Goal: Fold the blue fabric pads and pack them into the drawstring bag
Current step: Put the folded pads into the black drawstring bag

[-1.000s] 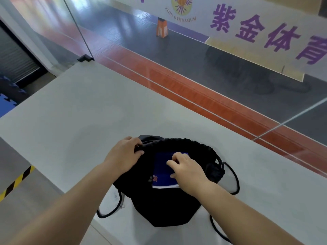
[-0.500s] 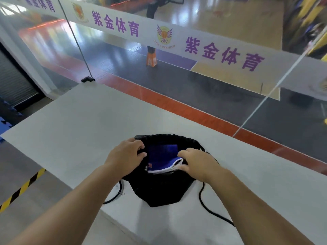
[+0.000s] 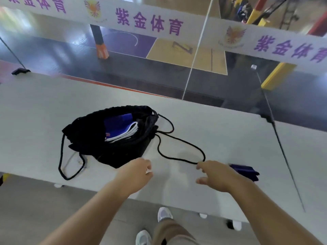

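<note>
A black drawstring bag [image 3: 113, 138] lies on the pale grey tabletop [image 3: 221, 135], its gathered mouth gaping toward the camera, and inside it sit folded blue fabric pads [image 3: 120, 127] with white edging, stacked just within the opening. One black cord [image 3: 180, 147] runs out from the right corner of the bag's mouth and loops across the tabletop toward the near edge; another cord [image 3: 62, 156] trails in a long loop off the bag's left side. The left hand [image 3: 138, 173] hovers over the near edge of the tabletop just below the bag's bottom corner, fingers curled loosely inward and holding nothing that can be seen. The right hand [image 3: 215, 175] is further right, near the front edge, its fingers and thumb spread apart in a loose, half-open curl; its fingertips sit right at the end of the cord loop, but whether they touch or pinch the cord cannot be told. Just beyond the right hand, partly hidden behind it, another folded blue pad [image 3: 246, 171] lies on the tabletop, well apart from the bag. Below the tabletop's edge the person's tan trouser leg [image 3: 169, 230] and light grey shoes [image 3: 164, 213] show against the grey floor. Behind the tabletop a glass barrier carries a white banner [image 3: 150, 22] with purple characters, and a gym court lies beyond it.
</note>
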Tool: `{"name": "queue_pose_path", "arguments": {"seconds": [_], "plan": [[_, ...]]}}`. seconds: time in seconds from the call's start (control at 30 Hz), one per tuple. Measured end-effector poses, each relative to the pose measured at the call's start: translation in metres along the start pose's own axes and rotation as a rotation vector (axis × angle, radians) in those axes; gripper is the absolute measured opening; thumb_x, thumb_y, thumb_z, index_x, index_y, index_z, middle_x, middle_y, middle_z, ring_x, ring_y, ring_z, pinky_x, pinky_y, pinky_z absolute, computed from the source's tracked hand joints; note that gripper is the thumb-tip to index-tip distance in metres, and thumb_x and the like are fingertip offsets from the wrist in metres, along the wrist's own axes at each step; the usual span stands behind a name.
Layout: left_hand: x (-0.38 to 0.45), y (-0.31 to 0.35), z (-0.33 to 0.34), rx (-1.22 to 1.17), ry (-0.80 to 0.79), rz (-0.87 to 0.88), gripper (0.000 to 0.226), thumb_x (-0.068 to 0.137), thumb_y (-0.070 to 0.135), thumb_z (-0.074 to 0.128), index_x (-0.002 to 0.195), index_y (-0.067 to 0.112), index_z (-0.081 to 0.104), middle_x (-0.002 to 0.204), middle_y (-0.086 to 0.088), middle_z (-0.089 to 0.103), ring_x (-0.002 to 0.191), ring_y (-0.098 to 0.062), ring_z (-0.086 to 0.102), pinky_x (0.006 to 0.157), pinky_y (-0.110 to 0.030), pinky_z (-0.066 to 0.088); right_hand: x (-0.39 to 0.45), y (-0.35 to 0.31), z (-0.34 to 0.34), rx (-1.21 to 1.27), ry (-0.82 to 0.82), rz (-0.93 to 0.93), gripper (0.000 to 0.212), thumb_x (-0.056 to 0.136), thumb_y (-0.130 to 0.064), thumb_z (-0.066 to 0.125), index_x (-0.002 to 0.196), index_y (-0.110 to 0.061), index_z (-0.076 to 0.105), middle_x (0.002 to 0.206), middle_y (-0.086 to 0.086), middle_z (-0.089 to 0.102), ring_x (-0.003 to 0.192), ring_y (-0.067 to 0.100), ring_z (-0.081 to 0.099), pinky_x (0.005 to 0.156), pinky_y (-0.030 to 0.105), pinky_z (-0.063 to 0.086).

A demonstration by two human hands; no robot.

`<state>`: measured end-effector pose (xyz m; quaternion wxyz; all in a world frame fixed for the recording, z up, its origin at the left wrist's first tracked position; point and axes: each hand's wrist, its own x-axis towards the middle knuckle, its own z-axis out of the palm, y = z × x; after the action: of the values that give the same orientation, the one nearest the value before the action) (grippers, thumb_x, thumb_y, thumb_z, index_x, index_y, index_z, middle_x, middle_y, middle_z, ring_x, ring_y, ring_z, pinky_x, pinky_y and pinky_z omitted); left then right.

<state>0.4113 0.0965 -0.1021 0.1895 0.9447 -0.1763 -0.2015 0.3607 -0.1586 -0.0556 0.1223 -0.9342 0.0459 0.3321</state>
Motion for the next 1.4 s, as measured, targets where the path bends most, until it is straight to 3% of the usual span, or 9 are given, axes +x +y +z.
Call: {"name": "queue_pose_path", "arguments": {"seconds": [0.13,0.3,0.43,0.57,0.83,1.03,1.13,1.33,1.4], "plan": [[0.006,0.040,0.029,0.031,-0.125,0.065,0.028,0.090,0.041,0.049,0.112,0.025,0.057,0.116,0.006,0.057,0.105,-0.017,0.056,0.088,-0.032,0.047,-0.030,0.045,0.012,0.120,0.020,0.081,0.049,0.090,-0.043,0.058,0.134,-0.028,0.045,0.133,-0.004,0.053,0.114,0.014,0.055,0.094,0.029,0.044],[0.024,0.094,0.060,-0.001,-0.216,0.099,0.028,0.090,0.042,0.049,0.112,0.025,0.057,0.113,0.007,0.057,0.102,-0.015,0.056,0.086,-0.029,0.047,-0.055,0.109,0.024,0.263,0.168,0.177,0.029,0.090,-0.041,0.057,0.116,-0.033,0.052,0.104,-0.012,0.056,0.094,0.012,0.056,0.077,0.025,0.046],[0.044,0.139,0.083,-0.006,-0.278,0.101,0.025,0.089,0.040,0.050,0.106,0.024,0.057,0.104,0.007,0.056,0.092,-0.015,0.054,0.081,-0.028,0.044,-0.061,0.164,0.027,0.341,0.295,0.292,0.035,0.090,-0.043,0.056,0.122,-0.028,0.054,0.107,-0.013,0.059,0.094,0.008,0.057,0.079,0.026,0.047],[0.063,0.185,0.104,-0.021,-0.318,0.080,0.031,0.090,0.041,0.050,0.113,0.022,0.057,0.115,0.002,0.060,0.102,-0.018,0.057,0.083,-0.028,0.044,-0.049,0.207,0.024,0.428,0.372,0.358,0.037,0.089,-0.048,0.055,0.119,-0.026,0.055,0.104,-0.011,0.060,0.090,0.010,0.059,0.072,0.026,0.044],[0.080,0.227,0.130,-0.073,-0.349,-0.085,0.049,0.088,0.055,0.049,0.121,0.020,0.054,0.119,0.000,0.058,0.097,-0.018,0.054,0.079,-0.028,0.040,0.015,0.227,0.011,0.628,0.160,0.365,0.060,0.089,-0.053,0.051,0.132,-0.013,0.042,0.118,0.006,0.056,0.104,0.023,0.057,0.082,0.034,0.047],[0.085,0.244,0.135,-0.093,-0.392,-0.126,0.035,0.088,0.053,0.051,0.104,0.022,0.056,0.097,0.004,0.053,0.083,-0.015,0.050,0.071,-0.027,0.038,0.037,0.224,0.018,0.561,0.052,0.270,0.049,0.077,-0.040,0.072,0.109,-0.012,0.048,0.102,0.006,0.059,0.091,0.024,0.061,0.083,0.042,0.054],[0.085,0.248,0.139,-0.090,-0.408,-0.110,0.031,0.087,0.048,0.055,0.103,0.022,0.056,0.101,0.001,0.053,0.084,-0.015,0.049,0.072,-0.027,0.038,0.040,0.228,0.021,0.569,0.044,0.239,0.039,0.076,-0.035,0.073,0.097,-0.006,0.058,0.094,0.011,0.067,0.086,0.026,0.065,0.080,0.042,0.055],[0.083,0.249,0.149,-0.130,-0.395,-0.118,0.046,0.083,0.054,0.057,0.115,0.021,0.055,0.110,0.002,0.052,0.094,-0.017,0.052,0.085,-0.032,0.046,0.032,0.239,0.029,0.735,0.126,0.205,0.008,0.081,-0.019,0.070,0.081,-0.014,0.064,0.082,0.002,0.069,0.077,0.017,0.065,0.069,0.030,0.054],[0.083,0.251,0.152,-0.129,-0.398,-0.112,0.050,0.082,0.057,0.056,0.117,0.021,0.054,0.113,0.002,0.052,0.097,-0.018,0.054,0.088,-0.033,0.047,0.027,0.241,0.031,0.826,0.221,0.239,0.013,0.083,-0.014,0.069,0.081,-0.018,0.057,0.083,-0.004,0.062,0.073,0.009,0.060,0.059,0.019,0.045]]}}
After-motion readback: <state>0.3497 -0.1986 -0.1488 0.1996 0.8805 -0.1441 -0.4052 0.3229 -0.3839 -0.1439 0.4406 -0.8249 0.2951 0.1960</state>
